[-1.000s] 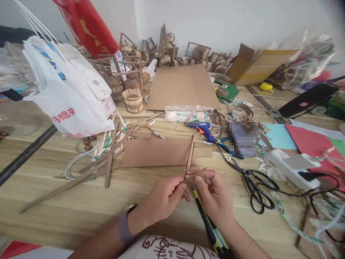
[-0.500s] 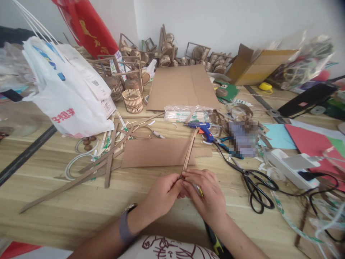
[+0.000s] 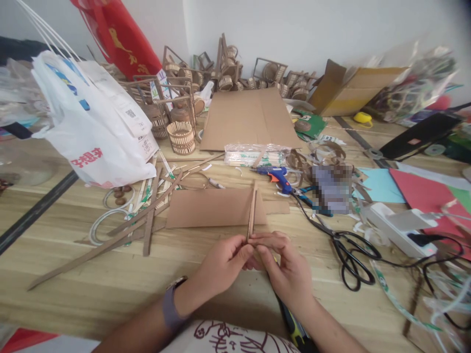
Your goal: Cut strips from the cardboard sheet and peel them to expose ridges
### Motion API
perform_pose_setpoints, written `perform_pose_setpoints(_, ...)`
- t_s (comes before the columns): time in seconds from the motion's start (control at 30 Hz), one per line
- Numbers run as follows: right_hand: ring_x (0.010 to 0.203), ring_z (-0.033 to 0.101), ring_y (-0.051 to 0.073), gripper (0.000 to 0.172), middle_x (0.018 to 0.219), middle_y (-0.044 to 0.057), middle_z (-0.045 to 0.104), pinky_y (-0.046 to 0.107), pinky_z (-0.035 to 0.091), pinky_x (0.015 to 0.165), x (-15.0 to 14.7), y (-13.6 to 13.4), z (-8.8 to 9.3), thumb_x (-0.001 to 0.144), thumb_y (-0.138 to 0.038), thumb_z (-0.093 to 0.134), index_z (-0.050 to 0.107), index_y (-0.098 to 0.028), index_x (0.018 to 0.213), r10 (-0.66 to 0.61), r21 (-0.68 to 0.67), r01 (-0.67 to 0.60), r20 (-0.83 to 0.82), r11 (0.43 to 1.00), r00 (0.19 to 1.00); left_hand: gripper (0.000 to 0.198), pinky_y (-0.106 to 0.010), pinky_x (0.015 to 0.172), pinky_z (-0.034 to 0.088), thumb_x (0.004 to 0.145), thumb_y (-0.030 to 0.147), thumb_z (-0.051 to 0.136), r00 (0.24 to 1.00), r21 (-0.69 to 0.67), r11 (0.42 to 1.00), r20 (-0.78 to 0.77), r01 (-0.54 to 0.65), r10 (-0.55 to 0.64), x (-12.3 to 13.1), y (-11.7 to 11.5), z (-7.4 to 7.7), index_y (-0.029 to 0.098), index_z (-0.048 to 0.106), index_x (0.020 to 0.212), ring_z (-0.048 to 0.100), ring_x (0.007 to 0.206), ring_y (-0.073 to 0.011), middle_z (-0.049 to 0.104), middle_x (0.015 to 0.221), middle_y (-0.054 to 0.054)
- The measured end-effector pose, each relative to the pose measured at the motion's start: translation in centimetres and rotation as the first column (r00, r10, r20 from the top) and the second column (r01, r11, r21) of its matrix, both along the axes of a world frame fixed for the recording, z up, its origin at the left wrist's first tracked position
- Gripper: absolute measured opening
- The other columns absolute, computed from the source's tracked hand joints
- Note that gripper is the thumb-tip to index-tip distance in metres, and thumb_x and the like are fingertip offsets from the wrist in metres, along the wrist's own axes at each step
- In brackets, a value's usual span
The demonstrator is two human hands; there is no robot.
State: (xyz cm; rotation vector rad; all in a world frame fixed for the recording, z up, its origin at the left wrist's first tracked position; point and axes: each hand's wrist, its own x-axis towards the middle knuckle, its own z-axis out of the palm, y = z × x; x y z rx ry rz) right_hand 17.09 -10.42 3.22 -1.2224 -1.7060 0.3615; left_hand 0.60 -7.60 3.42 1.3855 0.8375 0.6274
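Both hands pinch one thin cardboard strip (image 3: 252, 213) at its bottom end. My left hand (image 3: 224, 267) and my right hand (image 3: 289, 269) are closed tight on it, fingertips touching. A moment ago the strip leaned to the right; now it stands almost straight up, so I think I am lining it up. It rises over a flat cardboard piece (image 3: 215, 207). A blue glue gun (image 3: 276, 175) lies behind, black scissors (image 3: 349, 255) off to my right.

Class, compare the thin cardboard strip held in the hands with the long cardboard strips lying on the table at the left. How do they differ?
The held strip stands nearly upright, pinched by the left hand and right hand; the long strips lie flat, untouched. The held strip looks shorter; the long strips cross one another. All are brown cardboard.
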Motion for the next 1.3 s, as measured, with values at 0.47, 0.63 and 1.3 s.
perform_pose_setpoints(0.47, 0.081, 0.072, 0.02, 0.007, 0.087, 0.003, 0.077, 0.037, 0.051, 0.074, 0.09, -0.08, -0.03, 0.095, -0.021, 0.057, 0.061, -0.026, 0.094, -0.023, 0.072, 0.014, 0.119, 0.997, 0.993, 0.032, -0.025, 0.066, 0.049, 0.099, 0.039, 0.042, 0.998, 0.083, 0.997, -0.06, 0.002, 0.003, -0.11, -0.38, 0.33, 0.016, 0.058, 0.084, 0.069, 0.072, -0.0185, 0.073, 0.078, -0.008)
perform_pose_setpoints(0.63, 0.073, 0.073, 0.018, 0.018, 0.084, 0.003, 0.075, 0.029, 0.056, 0.062, 0.1, -0.29, -0.56, 0.099, -0.032, 0.051, 0.055, -0.025, 0.083, -0.083, -0.166, 0.048, -0.213, 0.985, 0.973, 0.032, -0.023, 0.059, 0.045, 0.098, 0.038, 0.045, 0.993, 0.08, 0.995, -0.107, 0.054, -0.045, -0.19, -0.43, 0.65, 0.017, 0.057, 0.077, 0.068, 0.068, -0.0176, 0.075, 0.075, -0.007)
perform_pose_setpoints(1.3, 0.086, 0.072, 0.019, 0.01, 0.087, 0.001, 0.077, 0.036, 0.047, 0.078, 0.11, 0.06, -0.16, 0.094, -0.017, 0.057, 0.061, -0.025, 0.094, -0.019, 0.139, -0.007, 0.18, 0.99, 0.983, 0.031, -0.025, 0.064, 0.05, 0.099, 0.038, 0.042, 0.997, 0.105, 0.995, -0.078, -0.002, 0.01, -0.04, -0.41, 0.01, 0.015, 0.061, 0.089, 0.07, 0.07, -0.0192, 0.074, 0.077, -0.008)
